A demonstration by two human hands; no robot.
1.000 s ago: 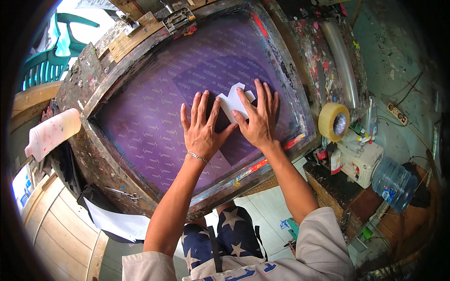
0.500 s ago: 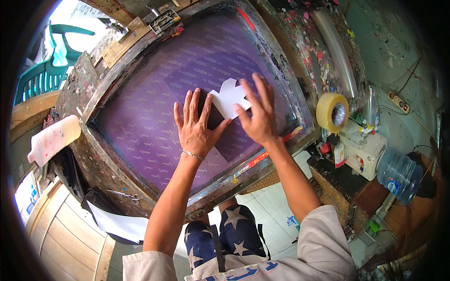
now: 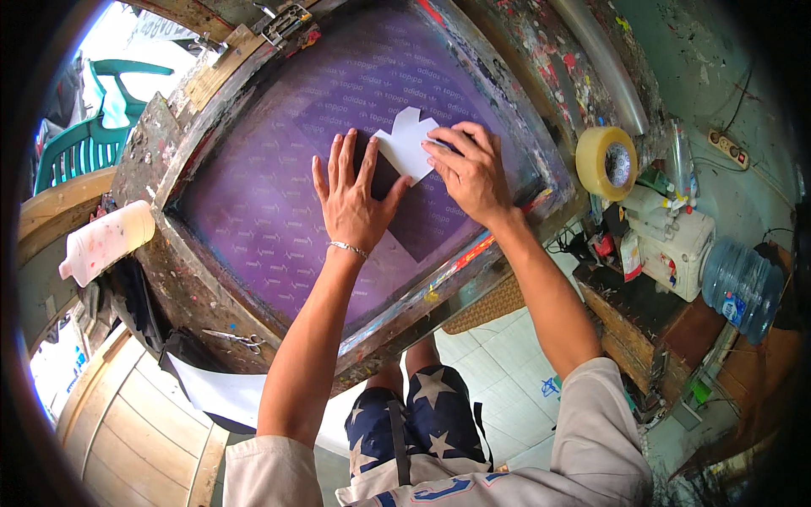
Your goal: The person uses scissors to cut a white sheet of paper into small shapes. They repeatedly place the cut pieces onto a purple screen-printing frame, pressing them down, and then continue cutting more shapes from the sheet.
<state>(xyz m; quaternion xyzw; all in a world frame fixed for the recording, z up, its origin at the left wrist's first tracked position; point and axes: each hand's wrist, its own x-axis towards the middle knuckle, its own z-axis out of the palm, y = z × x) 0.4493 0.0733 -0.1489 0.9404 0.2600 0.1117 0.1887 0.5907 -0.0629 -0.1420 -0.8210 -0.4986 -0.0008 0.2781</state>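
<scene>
A white cut-out piece of paper (image 3: 405,145) with notched edges lies on a purple printing screen (image 3: 253,211) covered with rows of small pale prints. My left hand (image 3: 351,190) is spread flat, its thumb tip on the paper's lower edge and its fingers just left of it. At the paper's right edge, my right hand (image 3: 473,173) has its fingers bent and drawn together on the paper's flap. Part of that flap is hidden under the fingertips. Around and below the paper, a darker rectangle (image 3: 422,232) shows on the screen.
A paint-stained frame (image 3: 221,272) borders the screen. To its right are a roll of clear tape (image 3: 606,163), a white container (image 3: 676,253) and a big blue water bottle (image 3: 743,287). On the left lie a stained plastic bottle (image 3: 108,242) and scissors (image 3: 236,340); a metal hinge clamp (image 3: 283,24) sits at the back.
My right hand has come down from above the paper, and its spread fingers have closed on the right edge. My left hand stays flat. The whole view has shifted slightly.
</scene>
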